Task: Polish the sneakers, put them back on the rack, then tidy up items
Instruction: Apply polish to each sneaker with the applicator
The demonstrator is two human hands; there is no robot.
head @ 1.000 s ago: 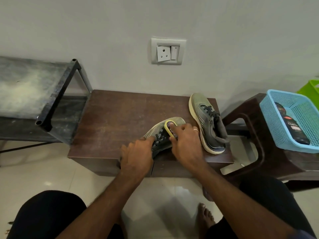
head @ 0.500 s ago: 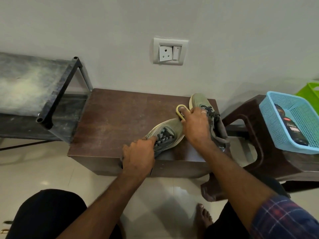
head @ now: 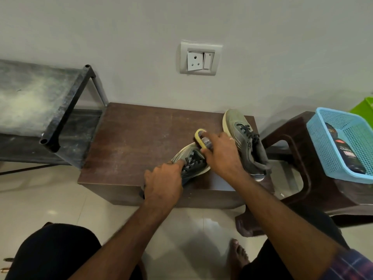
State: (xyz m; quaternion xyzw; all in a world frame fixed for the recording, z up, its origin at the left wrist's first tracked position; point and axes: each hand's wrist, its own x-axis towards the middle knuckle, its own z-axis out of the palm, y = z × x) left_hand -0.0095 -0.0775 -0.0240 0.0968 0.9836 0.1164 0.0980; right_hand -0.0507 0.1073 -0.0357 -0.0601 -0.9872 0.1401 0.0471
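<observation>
At the front edge of the brown table (head: 131,138), the left hand (head: 163,181) grips the heel of one sneaker (head: 190,160) while the right hand (head: 222,156) holds a yellow brush (head: 199,138) on its toe, and the other sneaker (head: 245,138) sits by the right edge, toe toward the far right corner.

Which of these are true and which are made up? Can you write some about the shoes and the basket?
1. The right hand holds a brush. True.
2. Both sneakers are on the rack. False: both sit on the brown table.
3. The left hand holds the near sneaker. True.
4. The blue basket is empty. False: a dark bottle lies in it.
5. The far sneaker is being brushed. False: the brush is on the near one.
</observation>
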